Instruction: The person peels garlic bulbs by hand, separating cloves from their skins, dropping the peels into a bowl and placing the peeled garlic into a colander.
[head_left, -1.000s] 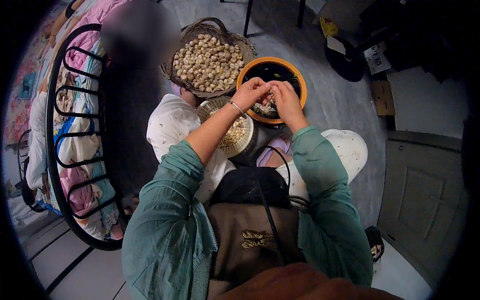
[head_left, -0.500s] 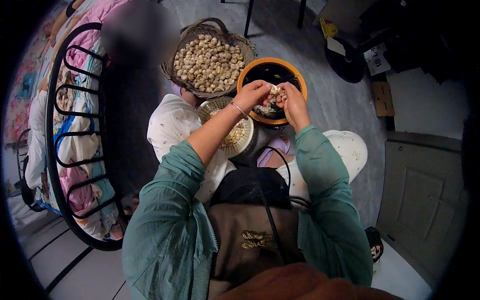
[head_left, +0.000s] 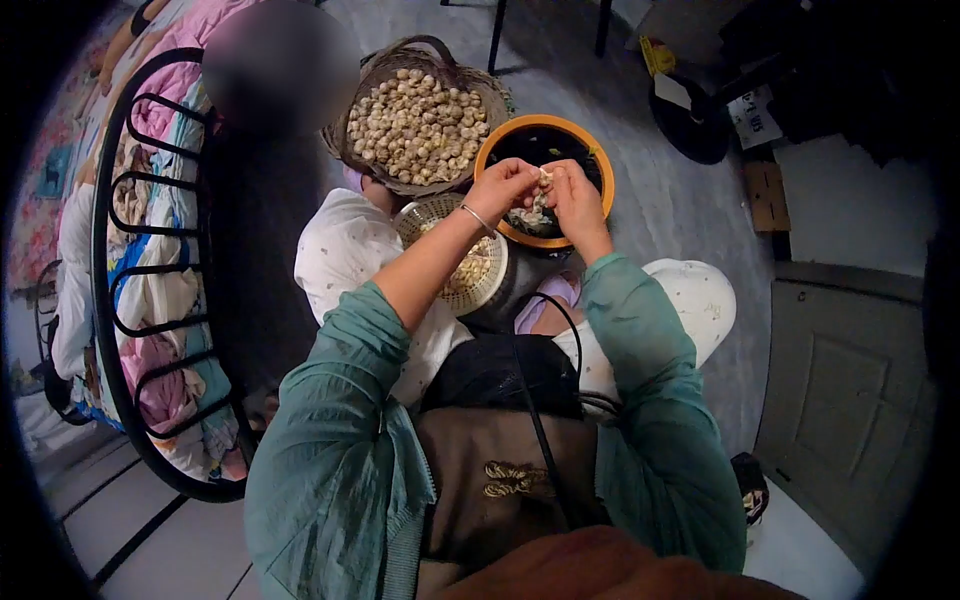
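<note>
Over a dark tub with an orange rim, my left hand and my right hand meet with fingertips pinched. A pale head of garlic is between them, partly covered by the fingers; loose skin hangs below it. Whitish peelings lie in the tub under my hands. Left of it, a cream plastic strainer basket with pale garlic cloves stands partly behind my left forearm. Behind that is a wicker basket heaped with whole garlic heads.
A black metal bed frame with crumpled bedding runs along the left. At upper right are a dark round base and a small cardboard box. A grey door stands at right. Dark thin legs rise at the top.
My right hand's fingers have shifted slightly and closed in toward the left fingertips around the garlic. A strip of skin now dangles lower. The baskets and tub stay where they were.
</note>
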